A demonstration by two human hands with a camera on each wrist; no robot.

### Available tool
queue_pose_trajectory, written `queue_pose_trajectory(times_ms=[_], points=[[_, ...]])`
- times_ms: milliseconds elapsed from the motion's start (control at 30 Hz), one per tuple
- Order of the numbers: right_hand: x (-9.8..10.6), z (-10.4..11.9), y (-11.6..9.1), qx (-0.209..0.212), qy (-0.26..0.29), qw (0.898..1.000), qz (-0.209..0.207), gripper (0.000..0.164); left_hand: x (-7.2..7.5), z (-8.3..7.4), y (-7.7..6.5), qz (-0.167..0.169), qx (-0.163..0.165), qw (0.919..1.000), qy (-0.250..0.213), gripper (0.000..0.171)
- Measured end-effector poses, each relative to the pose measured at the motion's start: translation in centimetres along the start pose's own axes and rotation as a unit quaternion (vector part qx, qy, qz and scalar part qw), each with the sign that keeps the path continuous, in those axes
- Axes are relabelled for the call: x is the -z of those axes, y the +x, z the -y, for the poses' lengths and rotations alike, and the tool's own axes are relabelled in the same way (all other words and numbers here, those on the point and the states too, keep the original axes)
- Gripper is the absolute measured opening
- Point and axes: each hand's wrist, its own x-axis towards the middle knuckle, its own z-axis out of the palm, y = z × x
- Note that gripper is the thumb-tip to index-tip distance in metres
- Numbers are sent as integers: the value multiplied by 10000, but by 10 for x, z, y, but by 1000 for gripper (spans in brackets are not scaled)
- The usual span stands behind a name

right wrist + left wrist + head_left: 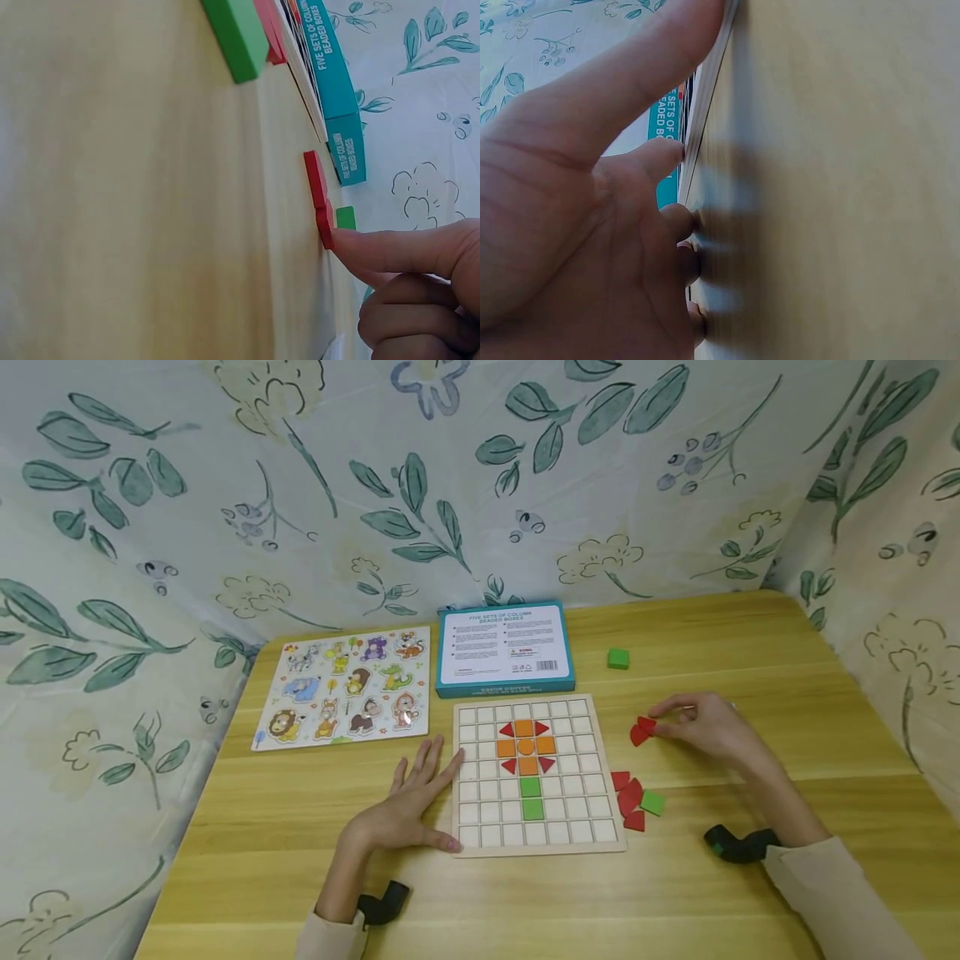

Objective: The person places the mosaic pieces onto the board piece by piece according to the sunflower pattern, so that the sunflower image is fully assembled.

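The wooden grid board [487, 852] carries a flower pattern: orange squares around an orange circle [527, 747], red pieces at the corners, and two green squares [532, 798] below. My left hand [401, 810] rests with spread fingers on the table, thumb and index fingertip at the board's left edge. To the right of the board, my right hand [705, 724] pinches a small red wedge-like piece [647, 724] between thumb and index finger. A second red piece [638, 737] lies against it. In the right wrist view the thumb [375, 247] meets the end of the red pieces [316, 180].
Several red pieces [630, 796] and a green square [652, 802] lie by the board's lower right edge. Another green square [618, 658] sits farther back. Behind the board are a teal box [506, 647] and an animal puzzle [345, 689]. A patterned cloth [300, 510] hangs behind the table.
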Motion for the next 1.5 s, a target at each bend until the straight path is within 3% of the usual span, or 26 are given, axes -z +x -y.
queue_pose_trajectory(times_ms=[333, 567, 667, 967, 1200, 1500], points=[[-1, 2, -1, 210, -30, 9995, 223, 28, 0, -1, 1, 29, -1, 10000, -2, 124], [-10, 4, 3, 807, 155, 9962, 276, 38, 1, -1, 0, 41, 45, 10000, -7, 125], [-14, 6, 4, 918, 235, 9950, 327, 35, 0, 0, 0, 29, 48, 10000, -16, 125], [-13, 7, 1, 637, 185, 9977, 146, 36, 0, -1, 0, 11, 38, 10000, -43, 124], [-7, 4, 1, 527, 235, 9979, 277, 38, -3, 3, -1, -107, -180, 9994, -261, 126], [-5, 4, 1, 508, 137, 9981, 329, 37, 0, -2, 1, 7, 48, 10000, 20, 125]])
